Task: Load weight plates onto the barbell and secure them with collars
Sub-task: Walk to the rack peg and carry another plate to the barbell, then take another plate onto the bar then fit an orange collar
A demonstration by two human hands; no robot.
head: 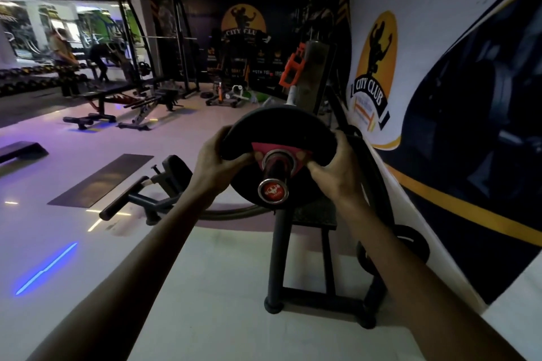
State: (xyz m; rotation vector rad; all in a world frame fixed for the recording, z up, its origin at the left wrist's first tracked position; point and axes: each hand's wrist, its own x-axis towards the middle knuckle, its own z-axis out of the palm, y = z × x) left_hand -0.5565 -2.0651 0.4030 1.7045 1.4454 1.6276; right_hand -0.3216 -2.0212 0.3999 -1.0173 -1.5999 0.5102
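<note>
A black round weight plate (275, 129) with a red label around its hole sits on the barbell sleeve (277, 167), which points toward me and ends in a red-capped tip (273, 191). My left hand (218, 163) grips the plate's left edge, thumb on its face. On the plate's right edge sits my right hand (337, 167), gripping it with the thumb near the hole. I see no collar on the sleeve.
The bar rests on a dark rack stand (277, 258) with a bench pad behind. More plates (410, 246) lean low against the banner wall at right. A roller-pad attachment (146, 193) lies on the floor at left, with mats and benches beyond.
</note>
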